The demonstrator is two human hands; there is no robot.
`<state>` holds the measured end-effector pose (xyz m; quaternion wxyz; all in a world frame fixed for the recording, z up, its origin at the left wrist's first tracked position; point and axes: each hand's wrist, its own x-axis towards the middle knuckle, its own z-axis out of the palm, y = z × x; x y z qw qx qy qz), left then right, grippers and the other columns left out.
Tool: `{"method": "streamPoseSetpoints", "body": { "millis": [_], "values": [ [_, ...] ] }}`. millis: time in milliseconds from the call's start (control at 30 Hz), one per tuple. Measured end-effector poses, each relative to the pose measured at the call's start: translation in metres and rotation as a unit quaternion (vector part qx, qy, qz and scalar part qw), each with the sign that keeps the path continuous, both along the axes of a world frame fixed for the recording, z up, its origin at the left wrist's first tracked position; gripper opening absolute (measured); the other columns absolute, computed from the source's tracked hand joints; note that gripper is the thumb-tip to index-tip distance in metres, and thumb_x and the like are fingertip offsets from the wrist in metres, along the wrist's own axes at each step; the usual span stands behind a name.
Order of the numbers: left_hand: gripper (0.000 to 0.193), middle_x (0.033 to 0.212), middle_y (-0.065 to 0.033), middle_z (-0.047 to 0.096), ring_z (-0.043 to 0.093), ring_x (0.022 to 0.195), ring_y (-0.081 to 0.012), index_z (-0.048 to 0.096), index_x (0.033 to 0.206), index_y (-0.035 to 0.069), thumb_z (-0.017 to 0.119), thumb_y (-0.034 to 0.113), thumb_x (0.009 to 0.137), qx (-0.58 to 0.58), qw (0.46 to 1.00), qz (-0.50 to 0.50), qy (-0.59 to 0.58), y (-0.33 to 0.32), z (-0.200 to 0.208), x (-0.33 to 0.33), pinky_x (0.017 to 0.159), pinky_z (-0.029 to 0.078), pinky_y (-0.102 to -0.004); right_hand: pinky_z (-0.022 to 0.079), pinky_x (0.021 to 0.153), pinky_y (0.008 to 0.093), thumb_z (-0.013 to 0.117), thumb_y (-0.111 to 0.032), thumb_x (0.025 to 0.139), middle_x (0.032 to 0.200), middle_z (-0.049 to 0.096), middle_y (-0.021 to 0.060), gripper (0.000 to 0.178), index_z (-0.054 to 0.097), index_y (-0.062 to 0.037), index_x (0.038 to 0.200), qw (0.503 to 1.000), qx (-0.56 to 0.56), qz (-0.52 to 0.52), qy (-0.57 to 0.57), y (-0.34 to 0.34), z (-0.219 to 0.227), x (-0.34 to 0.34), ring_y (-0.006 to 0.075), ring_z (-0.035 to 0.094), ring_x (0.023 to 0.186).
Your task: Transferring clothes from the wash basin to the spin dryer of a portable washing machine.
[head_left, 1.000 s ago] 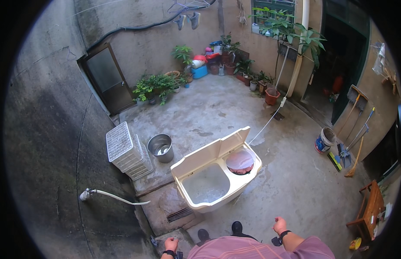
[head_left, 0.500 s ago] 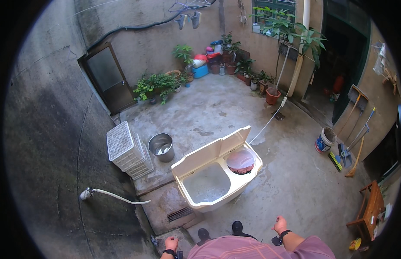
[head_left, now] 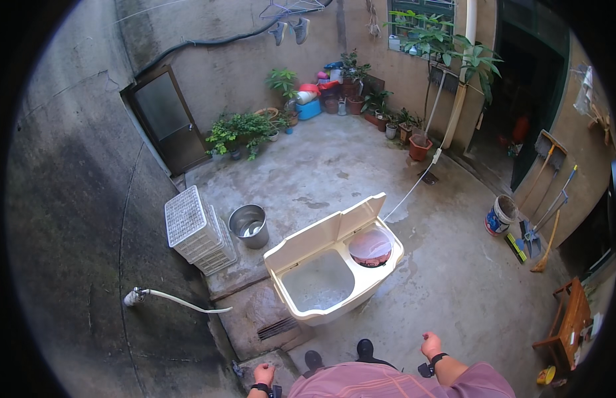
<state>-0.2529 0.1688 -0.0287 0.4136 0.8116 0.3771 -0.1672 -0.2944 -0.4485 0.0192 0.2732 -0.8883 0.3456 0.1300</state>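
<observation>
A cream twin-tub washing machine point(head_left: 373, 294) stands before me with its lids raised. Cloudy water point(head_left: 319, 282) fills the larger left tub. Over the smaller right tub lies a clear round cover point(head_left: 370, 245), with reddish cloth point(head_left: 372, 260) showing under it. My left hand point(head_left: 263, 373) hangs low by my side, fingers curled in, holding nothing that I can see. To the right of my body my right hand point(head_left: 431, 345) is loosely closed, also with nothing visible in it. Both hands are apart from the machine and wear dark wrist straps.
Left of the machine are a metal bucket point(head_left: 249, 226), stacked white crates point(head_left: 200, 229), a wall tap point(head_left: 133, 296) with a white hose, and a floor drain point(head_left: 277, 329). A power cord point(head_left: 409, 192) runs back from the machine. Brooms point(head_left: 550, 242) and a wooden bench point(head_left: 565, 324) stand right.
</observation>
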Motion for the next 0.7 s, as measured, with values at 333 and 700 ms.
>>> {"method": "streamPoseSetpoints", "body": {
  "millis": [333,700],
  "values": [
    [0.045,0.102,-0.0179,0.07,0.067,0.097,-0.0281,0.068,0.106,-0.002,0.072,0.025,0.07,0.001,1.0,-0.004,0.008,0.003,-0.005,0.003,0.088,0.051,-0.0347,0.049,0.091,0.0362,0.056,0.003,0.074,0.109,0.067,0.0175,0.037,0.064,-0.0046,0.11,1.0,-0.02,-0.021,0.007,0.006,0.015,0.008,0.0322,0.063,0.105],
    [0.044,0.102,-0.0176,0.07,0.067,0.095,-0.0272,0.066,0.108,-0.003,0.073,0.022,0.072,-0.016,1.0,0.021,0.006,-0.006,0.013,0.004,0.086,0.051,-0.0351,0.048,0.094,0.0368,0.059,0.003,0.073,0.112,0.065,0.0197,0.038,0.063,-0.0028,0.111,0.999,-0.006,-0.047,0.004,0.005,0.013,-0.001,0.0341,0.061,0.107]
  ]
}}
